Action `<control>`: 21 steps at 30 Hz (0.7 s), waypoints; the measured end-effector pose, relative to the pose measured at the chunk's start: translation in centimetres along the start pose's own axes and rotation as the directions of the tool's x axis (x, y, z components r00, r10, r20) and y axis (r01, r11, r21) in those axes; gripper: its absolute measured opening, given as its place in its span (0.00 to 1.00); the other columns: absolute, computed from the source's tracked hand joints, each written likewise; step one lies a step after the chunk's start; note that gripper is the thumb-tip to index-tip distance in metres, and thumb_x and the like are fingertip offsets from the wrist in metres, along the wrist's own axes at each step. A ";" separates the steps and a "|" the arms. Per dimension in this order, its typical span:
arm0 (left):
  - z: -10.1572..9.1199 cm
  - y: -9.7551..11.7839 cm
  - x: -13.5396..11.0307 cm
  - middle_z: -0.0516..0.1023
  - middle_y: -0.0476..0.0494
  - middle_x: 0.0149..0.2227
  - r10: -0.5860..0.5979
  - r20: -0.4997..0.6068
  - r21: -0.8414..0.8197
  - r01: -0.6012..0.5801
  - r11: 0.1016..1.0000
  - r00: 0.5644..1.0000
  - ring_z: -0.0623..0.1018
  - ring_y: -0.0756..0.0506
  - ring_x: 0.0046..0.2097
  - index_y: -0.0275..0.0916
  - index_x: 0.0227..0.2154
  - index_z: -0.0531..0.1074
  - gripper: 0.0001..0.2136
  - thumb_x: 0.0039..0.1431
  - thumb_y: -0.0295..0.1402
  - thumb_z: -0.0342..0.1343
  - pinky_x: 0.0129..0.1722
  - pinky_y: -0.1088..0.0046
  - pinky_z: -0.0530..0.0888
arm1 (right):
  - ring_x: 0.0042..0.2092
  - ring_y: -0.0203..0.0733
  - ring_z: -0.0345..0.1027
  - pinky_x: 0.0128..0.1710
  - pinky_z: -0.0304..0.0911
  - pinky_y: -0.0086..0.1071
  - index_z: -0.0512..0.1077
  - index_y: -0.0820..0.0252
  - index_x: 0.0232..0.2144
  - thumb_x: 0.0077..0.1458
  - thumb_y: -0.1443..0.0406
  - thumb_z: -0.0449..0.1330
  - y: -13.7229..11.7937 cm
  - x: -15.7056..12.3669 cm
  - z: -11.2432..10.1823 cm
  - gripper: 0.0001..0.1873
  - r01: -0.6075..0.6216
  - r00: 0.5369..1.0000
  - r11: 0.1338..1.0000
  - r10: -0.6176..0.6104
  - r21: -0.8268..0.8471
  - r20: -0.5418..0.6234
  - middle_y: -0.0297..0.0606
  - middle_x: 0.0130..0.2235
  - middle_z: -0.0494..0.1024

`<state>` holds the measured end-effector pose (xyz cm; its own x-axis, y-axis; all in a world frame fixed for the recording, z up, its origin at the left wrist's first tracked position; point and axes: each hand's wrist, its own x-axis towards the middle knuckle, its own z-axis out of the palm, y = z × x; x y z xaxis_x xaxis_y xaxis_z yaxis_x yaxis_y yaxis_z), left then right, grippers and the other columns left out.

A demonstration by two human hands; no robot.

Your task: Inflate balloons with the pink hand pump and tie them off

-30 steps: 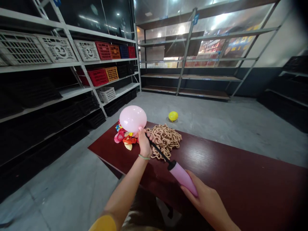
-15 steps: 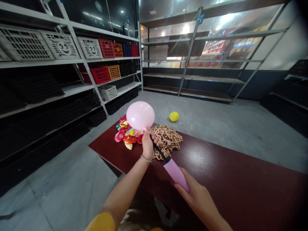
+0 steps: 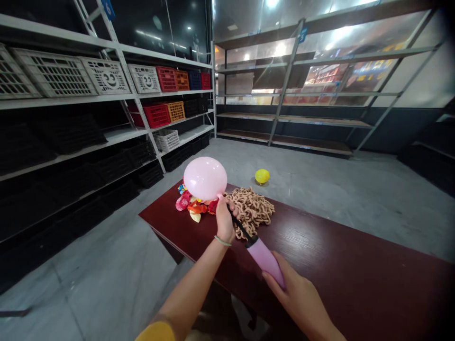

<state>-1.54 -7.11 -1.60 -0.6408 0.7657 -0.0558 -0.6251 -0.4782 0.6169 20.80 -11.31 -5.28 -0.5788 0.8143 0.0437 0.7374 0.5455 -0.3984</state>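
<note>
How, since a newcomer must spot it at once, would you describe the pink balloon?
Find the dark red table, then the person's left hand over it. That hand holds the pink balloon by its neck. It is round and inflated, unlike the limp balloons heaped on the table.

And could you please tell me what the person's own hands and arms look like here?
Both hands are without gloves. Behind the left hand sits a thin, pale green wristband, and further up that arm a yellow sleeve shows at the picture's bottom edge. Nothing worn shows on the right hand or its wrist.
</note>
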 end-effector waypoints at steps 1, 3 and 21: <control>0.1 -0.4 -0.5 0.58 0.57 0.21 -0.016 0.007 0.004 0.016 1.000 1.000 0.59 0.56 0.17 0.41 0.29 0.59 0.17 0.61 0.48 0.56 0.14 0.81 0.58 | 0.47 0.55 0.78 0.39 0.73 0.40 0.63 0.52 0.60 0.64 0.52 0.50 -0.8 0.5 -0.3 0.25 -0.017 1.000 1.000 0.016 0.019 0.020 0.38 0.52 0.80; 0.2 -0.9 -1.2 0.58 0.57 0.20 -0.045 0.014 0.016 0.045 0.999 0.999 0.59 0.55 0.17 0.41 0.29 0.59 0.18 0.61 0.49 0.55 0.14 0.80 0.58 | 0.46 0.56 0.79 0.38 0.72 0.40 0.63 0.52 0.60 0.64 0.53 0.50 -2.1 1.3 -0.8 0.24 -0.040 0.998 0.998 0.037 0.058 0.049 0.38 0.51 0.80; 1.0 3.4 1.9 0.56 0.57 0.22 0.022 0.046 -0.065 -0.019 0.998 0.999 0.58 0.56 0.18 0.41 0.29 0.59 0.16 0.62 0.46 0.56 0.15 0.81 0.57 | 0.50 0.49 0.77 0.45 0.74 0.35 0.64 0.47 0.62 0.60 0.54 0.56 3.2 -3.6 -1.0 0.28 0.052 0.995 0.996 -0.045 0.077 -0.092 0.33 0.56 0.77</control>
<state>-4.46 -6.83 1.12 -0.6334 0.7738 -0.0057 -0.6404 -0.5201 0.5652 25.54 -12.27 -5.75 -0.5768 0.8038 0.1456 0.6773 0.5702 -0.4648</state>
